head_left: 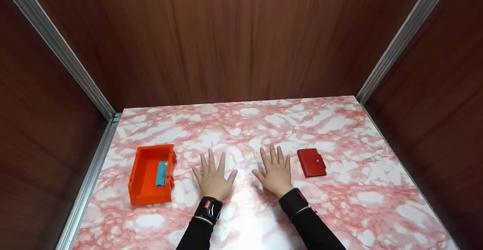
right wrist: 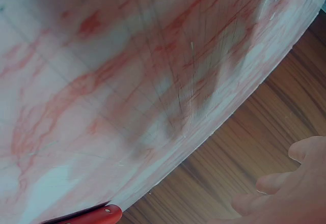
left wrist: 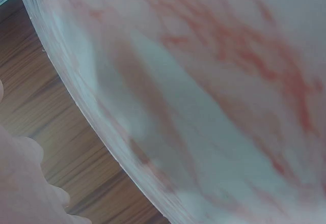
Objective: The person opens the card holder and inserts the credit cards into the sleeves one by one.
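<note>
My left hand [head_left: 214, 181] is spread palm down over the middle of the table, fingers straight and apart, holding nothing. To its left lies an orange bin [head_left: 145, 199] with a blue card-like piece [head_left: 162, 173] inside against its right wall. My right hand [head_left: 277, 175] is spread the same way, thumb toward the left hand. Just right of its fingers lies a red snap-strap card holder [head_left: 311, 162], flat and closed. In the right wrist view an edge of the card holder [right wrist: 97, 216] shows at the bottom, with my fingers [right wrist: 277, 182] at the right.
The table [head_left: 241, 129] has a pink and white marbled top. A brown wood-grain panel [head_left: 226, 42] rises along its back edge, and similar panels stand at both sides. Metal rails [head_left: 85, 80] run along the corners.
</note>
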Motion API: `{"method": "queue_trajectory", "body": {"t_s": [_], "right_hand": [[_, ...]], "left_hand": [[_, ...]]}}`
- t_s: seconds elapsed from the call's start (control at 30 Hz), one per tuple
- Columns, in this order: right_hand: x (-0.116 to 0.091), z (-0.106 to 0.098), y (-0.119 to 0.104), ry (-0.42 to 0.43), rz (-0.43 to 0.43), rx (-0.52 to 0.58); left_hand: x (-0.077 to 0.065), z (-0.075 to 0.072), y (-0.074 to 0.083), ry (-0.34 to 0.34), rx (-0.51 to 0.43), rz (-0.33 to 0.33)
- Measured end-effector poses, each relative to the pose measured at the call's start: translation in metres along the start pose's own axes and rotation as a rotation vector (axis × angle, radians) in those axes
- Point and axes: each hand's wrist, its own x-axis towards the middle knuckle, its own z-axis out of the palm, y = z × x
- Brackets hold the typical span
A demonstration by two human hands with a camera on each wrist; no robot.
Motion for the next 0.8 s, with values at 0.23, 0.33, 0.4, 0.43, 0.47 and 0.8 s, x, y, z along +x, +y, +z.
{"method": "queue_trajectory", "body": {"t_s": [0.23,0.33,0.4,0.43,0.47,0.8], "right_hand": [[-0.001,-0.003,0.001,0.008,0.003,-0.005],[-0.002,-0.005,0.005,0.006,0.008,-0.003],[-0.003,-0.008,0.011,-0.001,0.021,-0.004],[-0.004,-0.010,0.015,-0.006,0.029,-0.008],[-0.005,-0.011,0.019,-0.008,0.037,-0.012],[-0.015,-0.025,0.082,0.104,0.109,0.014]], "left_hand": [[-0.001,-0.004,0.002,-0.021,0.002,-0.011],[-0.001,-0.005,0.005,-0.030,0.002,-0.016],[0.000,-0.005,0.009,-0.042,0.002,-0.018],[0.000,-0.005,0.012,-0.051,0.000,-0.018],[0.001,-0.004,0.015,-0.058,-0.002,-0.016],[0.008,0.008,0.060,-0.043,-0.097,0.060]]}}
